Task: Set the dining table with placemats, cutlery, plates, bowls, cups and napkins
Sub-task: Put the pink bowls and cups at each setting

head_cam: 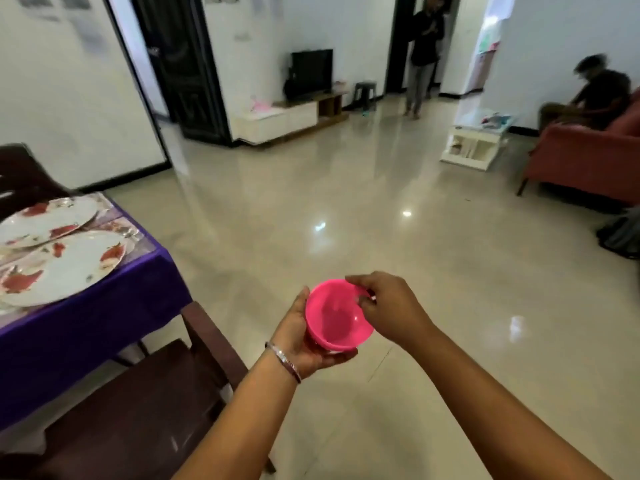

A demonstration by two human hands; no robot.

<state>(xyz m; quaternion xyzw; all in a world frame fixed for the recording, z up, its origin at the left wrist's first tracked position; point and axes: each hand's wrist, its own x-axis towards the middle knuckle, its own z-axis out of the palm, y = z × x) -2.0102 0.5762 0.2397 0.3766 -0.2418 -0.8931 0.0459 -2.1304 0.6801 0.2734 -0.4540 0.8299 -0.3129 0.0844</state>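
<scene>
Left hand (304, 336) cupped under a pink bowl (337, 315), fingers curled round its base; right hand (388, 306) pinching the far rim. Bowl held in the air above the floor, well apart from the table (86, 317). On the table's purple cloth, two white plates (60, 268) with red flowers, overlapping. Dark wooden chair (162, 382) just beside the table.

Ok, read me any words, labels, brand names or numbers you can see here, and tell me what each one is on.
No text can be read.
Papers on the left wall: grey smears, too blurred to read.
Pink bowl, held by the left hand and right hand: no marking shows.
Plates: a red flower pattern only, no lettering.
Television: screen dark, no brand legible.
</scene>
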